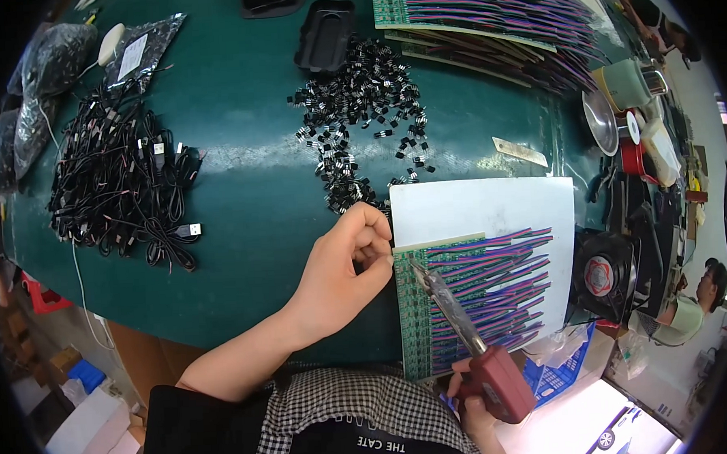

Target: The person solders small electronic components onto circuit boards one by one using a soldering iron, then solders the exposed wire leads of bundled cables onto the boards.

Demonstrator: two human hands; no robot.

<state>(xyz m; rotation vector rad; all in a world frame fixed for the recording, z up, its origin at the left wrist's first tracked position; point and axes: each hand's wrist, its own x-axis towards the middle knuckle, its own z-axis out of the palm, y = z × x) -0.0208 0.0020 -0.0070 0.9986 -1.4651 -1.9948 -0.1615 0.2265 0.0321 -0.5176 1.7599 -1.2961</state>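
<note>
My right hand (476,417) is wrapped round the handle of a dark red soldering gun (500,383). Its long metal barrel slants up and left, and the tip reaches the upper left part of a green circuit board panel (415,330). Rows of purple, blue and red wires (496,290) run rightward from that panel, which lies on a white sheet (484,205). At the panel's upper left edge is my left hand (341,260), its fingers curled in and the thumb bent toward them. Whatever it may pinch is too small to make out.
Small black components (366,89) lie heaped beyond my left hand, beside a black plastic tray (324,38). Bundled black USB cables (126,180) are at left. More wired panels (484,19) are stacked at the far right; a black fan (605,273) stands right of the sheet.
</note>
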